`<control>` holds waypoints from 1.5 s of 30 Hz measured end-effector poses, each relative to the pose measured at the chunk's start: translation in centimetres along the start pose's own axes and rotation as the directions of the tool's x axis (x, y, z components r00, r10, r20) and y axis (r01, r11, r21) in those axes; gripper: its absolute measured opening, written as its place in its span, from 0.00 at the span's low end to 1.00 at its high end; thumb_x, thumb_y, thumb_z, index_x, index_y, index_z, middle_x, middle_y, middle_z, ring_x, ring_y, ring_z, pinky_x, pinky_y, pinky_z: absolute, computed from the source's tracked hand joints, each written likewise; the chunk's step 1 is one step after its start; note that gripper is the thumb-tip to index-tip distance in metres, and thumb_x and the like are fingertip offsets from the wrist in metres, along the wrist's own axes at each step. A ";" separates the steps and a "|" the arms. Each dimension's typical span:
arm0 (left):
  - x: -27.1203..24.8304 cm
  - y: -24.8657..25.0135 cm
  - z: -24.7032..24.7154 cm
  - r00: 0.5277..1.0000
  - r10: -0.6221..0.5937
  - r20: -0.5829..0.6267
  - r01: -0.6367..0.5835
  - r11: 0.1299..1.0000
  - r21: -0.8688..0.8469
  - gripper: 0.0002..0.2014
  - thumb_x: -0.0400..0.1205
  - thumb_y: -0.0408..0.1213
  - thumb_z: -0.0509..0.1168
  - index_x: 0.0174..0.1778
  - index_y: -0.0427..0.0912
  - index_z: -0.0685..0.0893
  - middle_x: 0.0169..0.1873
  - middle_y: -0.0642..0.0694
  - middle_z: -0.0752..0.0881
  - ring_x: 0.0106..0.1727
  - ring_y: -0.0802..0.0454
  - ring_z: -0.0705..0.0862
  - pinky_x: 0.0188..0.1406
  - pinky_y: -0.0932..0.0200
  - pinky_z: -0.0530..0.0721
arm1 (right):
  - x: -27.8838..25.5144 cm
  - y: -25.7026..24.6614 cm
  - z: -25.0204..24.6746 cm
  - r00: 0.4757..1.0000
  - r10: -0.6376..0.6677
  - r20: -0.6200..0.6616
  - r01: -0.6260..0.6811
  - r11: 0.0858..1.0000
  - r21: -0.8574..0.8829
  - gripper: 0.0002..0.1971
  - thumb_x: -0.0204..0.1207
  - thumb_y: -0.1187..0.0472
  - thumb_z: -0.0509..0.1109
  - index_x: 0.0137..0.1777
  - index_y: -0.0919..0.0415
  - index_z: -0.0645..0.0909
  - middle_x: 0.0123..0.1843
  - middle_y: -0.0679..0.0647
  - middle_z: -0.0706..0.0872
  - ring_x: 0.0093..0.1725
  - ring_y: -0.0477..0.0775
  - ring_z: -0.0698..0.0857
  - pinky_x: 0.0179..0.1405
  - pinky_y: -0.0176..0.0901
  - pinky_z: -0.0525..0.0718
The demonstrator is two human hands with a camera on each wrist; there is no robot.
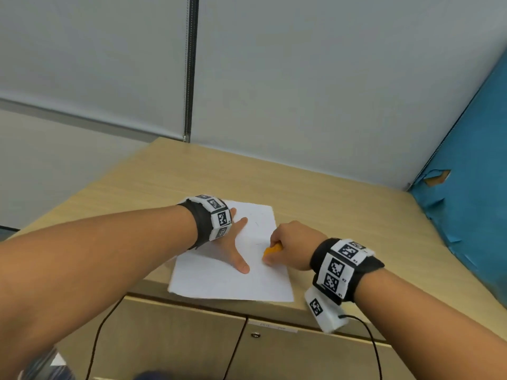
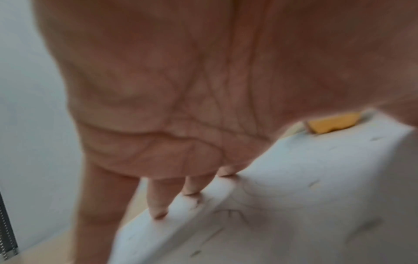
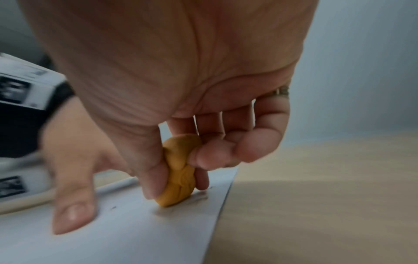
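from my end i see the right hand [image 1: 290,245] pinching a soft orange lump [image 3: 178,171] between thumb and curled fingers. its lower end touches the white sheet of paper [image 1: 219,281] near the sheet's right edge, among faint pencil marks [image 2: 235,212]. the left hand [image 1: 230,242] lies spread and flat on the same sheet, fingers straight and gripping nothing, and the paper lies on the wooden cabinet top [image 1: 343,204], close to its front edge.

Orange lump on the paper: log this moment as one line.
left hand flat on white paper sheet | right hand pinches orange kneaded eraser lump against sheet | surface: light wooden desktop
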State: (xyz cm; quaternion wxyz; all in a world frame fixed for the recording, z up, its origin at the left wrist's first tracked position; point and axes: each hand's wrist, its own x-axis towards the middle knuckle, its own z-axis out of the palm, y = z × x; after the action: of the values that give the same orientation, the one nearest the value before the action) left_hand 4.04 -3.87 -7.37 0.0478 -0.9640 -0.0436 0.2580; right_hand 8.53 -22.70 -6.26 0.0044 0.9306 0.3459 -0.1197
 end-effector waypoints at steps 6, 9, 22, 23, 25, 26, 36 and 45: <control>-1.1 -0.8 -0.2 0.999 0.048 -0.006 -0.046 0.987 0.155 0.61 0.65 0.82 0.59 0.86 0.59 0.35 0.87 0.44 0.39 0.85 0.34 0.54 0.80 0.33 0.56 | 1.6 2.2 -0.6 0.999 0.043 0.010 -0.043 0.999 -0.006 0.19 0.75 0.41 0.72 0.51 0.57 0.89 0.49 0.54 0.90 0.49 0.59 0.89 0.51 0.55 0.89; -0.3 -1.1 -0.6 0.973 0.229 -0.010 -0.223 0.956 0.189 0.62 0.66 0.79 0.63 0.85 0.59 0.32 0.85 0.50 0.31 0.87 0.40 0.41 0.81 0.32 0.45 | 2.4 1.8 -0.8 1.000 -0.013 -0.001 0.013 1.000 0.005 0.17 0.77 0.40 0.72 0.50 0.54 0.89 0.49 0.51 0.89 0.48 0.55 0.87 0.54 0.57 0.88; 1.7 -0.6 -0.8 0.953 0.297 0.064 -0.304 0.931 0.202 0.66 0.64 0.74 0.71 0.81 0.63 0.26 0.83 0.49 0.25 0.84 0.32 0.31 0.78 0.27 0.40 | -0.1 -2.5 0.7 0.940 -0.341 0.025 0.341 0.939 -0.029 0.15 0.76 0.40 0.73 0.43 0.52 0.87 0.36 0.45 0.83 0.35 0.47 0.77 0.38 0.48 0.84; 1.7 -0.6 -0.8 0.954 0.292 0.062 -0.298 0.933 0.201 0.67 0.63 0.75 0.71 0.81 0.64 0.25 0.83 0.49 0.25 0.84 0.32 0.31 0.78 0.27 0.40 | 0.4 -1.9 0.4 0.949 -0.316 0.021 0.316 0.948 -0.020 0.15 0.75 0.40 0.73 0.40 0.51 0.85 0.34 0.45 0.82 0.34 0.47 0.78 0.37 0.48 0.83; 1.8 -0.6 -0.7 0.961 0.271 0.060 -0.278 0.940 0.200 0.68 0.62 0.76 0.71 0.80 0.66 0.25 0.83 0.51 0.25 0.84 0.32 0.31 0.77 0.25 0.40 | 2.0 -0.3 -0.7 0.983 -0.182 -0.026 0.181 0.983 -0.033 0.16 0.74 0.40 0.74 0.34 0.51 0.81 0.32 0.45 0.81 0.35 0.50 0.81 0.37 0.46 0.82; 1.9 -0.5 -0.7 0.963 0.263 0.063 -0.271 0.942 0.199 0.68 0.61 0.76 0.71 0.79 0.67 0.24 0.83 0.51 0.25 0.84 0.32 0.31 0.77 0.24 0.40 | 2.8 0.2 -1.1 0.991 -0.124 -0.060 0.122 0.992 -0.036 0.17 0.74 0.40 0.73 0.33 0.52 0.80 0.32 0.47 0.82 0.36 0.53 0.83 0.37 0.46 0.82; 1.7 -0.4 -0.8 0.957 0.281 0.065 -0.289 0.935 0.204 0.65 0.64 0.74 0.72 0.79 0.67 0.25 0.83 0.49 0.25 0.84 0.33 0.30 0.78 0.27 0.39 | 2.7 -0.4 -1.0 0.986 -0.149 -0.080 0.146 0.988 -0.041 0.18 0.73 0.42 0.73 0.38 0.58 0.86 0.35 0.54 0.87 0.38 0.57 0.86 0.39 0.52 0.89; 2.2 -0.6 -0.5 0.960 0.273 0.069 -0.281 0.936 0.213 0.66 0.61 0.76 0.71 0.79 0.69 0.25 0.83 0.50 0.25 0.84 0.32 0.30 0.78 0.25 0.40 | 2.8 -1.0 -0.7 0.983 -0.170 -0.069 0.166 0.984 -0.059 0.18 0.74 0.41 0.71 0.36 0.57 0.83 0.33 0.52 0.84 0.36 0.56 0.85 0.39 0.51 0.89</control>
State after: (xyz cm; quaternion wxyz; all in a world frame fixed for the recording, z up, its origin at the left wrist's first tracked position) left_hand 6.18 -3.05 -7.94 0.1170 -0.9440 0.1206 0.2840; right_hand 10.12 -20.08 -6.16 0.0061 0.9014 0.4261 -0.0759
